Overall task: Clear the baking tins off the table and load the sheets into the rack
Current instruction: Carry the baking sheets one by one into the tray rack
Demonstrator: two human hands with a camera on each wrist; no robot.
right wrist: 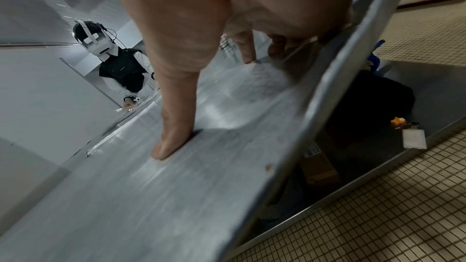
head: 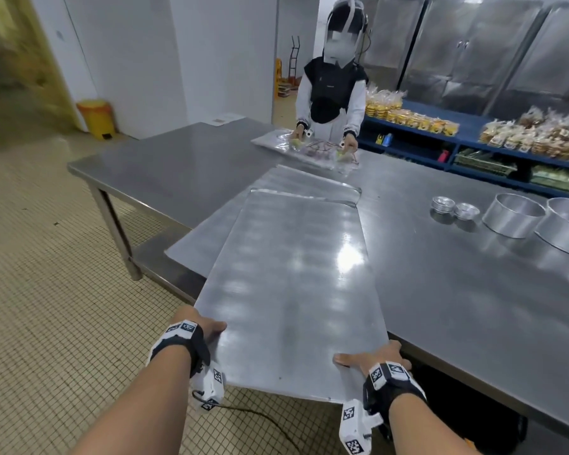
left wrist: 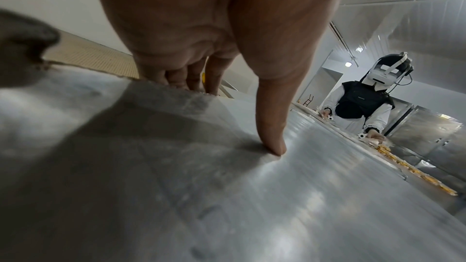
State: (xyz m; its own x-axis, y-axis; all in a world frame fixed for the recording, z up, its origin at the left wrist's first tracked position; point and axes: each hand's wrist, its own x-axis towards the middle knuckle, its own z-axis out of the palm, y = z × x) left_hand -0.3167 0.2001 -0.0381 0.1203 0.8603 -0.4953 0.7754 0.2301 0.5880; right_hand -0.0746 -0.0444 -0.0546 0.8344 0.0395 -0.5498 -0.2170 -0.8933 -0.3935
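Our left hand grasps the near left corner of the top baking sheet, thumb flat on its upper face and the other fingers curled under the edge, as the left wrist view shows with the thumb pressed down on the metal. Our right hand grasps the near right corner in the same manner, its thumb lying on top and the fingers wrapped beneath the rim. The sheet we hold juts out past the near edge of the steel table, its near end over the tiled floor at about 6 o'clock, its far end towards 12 o'clock over a second sheet that lies flat on the table; we cannot tell whether the two are touching. At roughly 2 o'clock from the sheets, well apart from them, stand two large round baking tins side by side, and just to their left two small shallow tins near each other. At 12 o'clock, across the table, another person in a headset and dark vest has both hands on a tray of wrapped goods. Behind, towards 1 o'clock, blue shelving carries bagged baked goods. A yellow bin stands by the wall at 10 o'clock.
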